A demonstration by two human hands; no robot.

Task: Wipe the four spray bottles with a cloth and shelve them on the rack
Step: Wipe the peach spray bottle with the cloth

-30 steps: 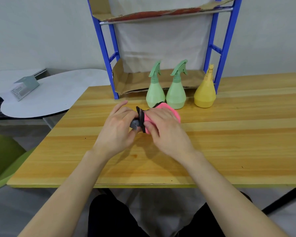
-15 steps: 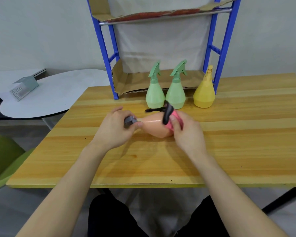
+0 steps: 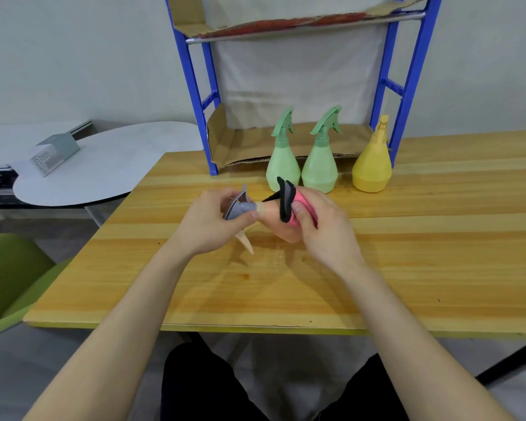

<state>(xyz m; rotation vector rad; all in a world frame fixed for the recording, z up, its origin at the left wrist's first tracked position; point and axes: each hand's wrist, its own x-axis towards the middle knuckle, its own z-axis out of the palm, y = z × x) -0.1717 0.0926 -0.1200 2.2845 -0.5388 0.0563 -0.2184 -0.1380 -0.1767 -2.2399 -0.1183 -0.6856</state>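
Note:
A peach spray bottle (image 3: 274,217) with a grey spray head lies sideways above the wooden table (image 3: 407,253). My left hand (image 3: 213,223) grips its grey head and neck. With a pink cloth (image 3: 301,202) edged in black, my right hand (image 3: 322,226) is wrapped round the bottle's body. Two green spray bottles (image 3: 281,165) (image 3: 319,168) and a yellow one (image 3: 371,168) stand upright in a row just in front of the blue rack (image 3: 195,86).
The rack's lower shelf is lined with cardboard (image 3: 246,141), and a second cardboard-lined shelf sits higher up. A grey round table (image 3: 104,165) with a small grey box (image 3: 55,153) stands to the left. A green chair (image 3: 9,278) is at the lower left.
The cloth in my right hand has slid from the bottle's neck toward its wide base. The bottle's head has turned, and its trigger now points down toward me.

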